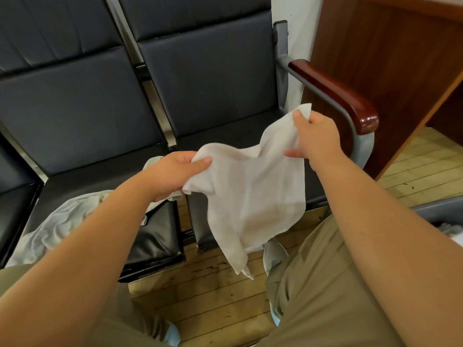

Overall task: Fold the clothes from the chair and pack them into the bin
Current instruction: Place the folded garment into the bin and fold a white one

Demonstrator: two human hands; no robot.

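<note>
Left hand (172,171) and right hand (314,136) each pinch a top corner of the white cloth (250,191), holding it up over the chair (213,78) so it hangs flat, ready to fold; a grey garment (62,221) waits on the seat.

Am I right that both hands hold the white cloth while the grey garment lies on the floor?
Not quite: the head view shows the grey garment lying on the chair seat, not the floor. The left hand and right hand do hold the white cloth.

You are looking through soft, even indoor light — glare is glinting off the armrest (335,92), and the wide lens is bending the frame's edges.
</note>
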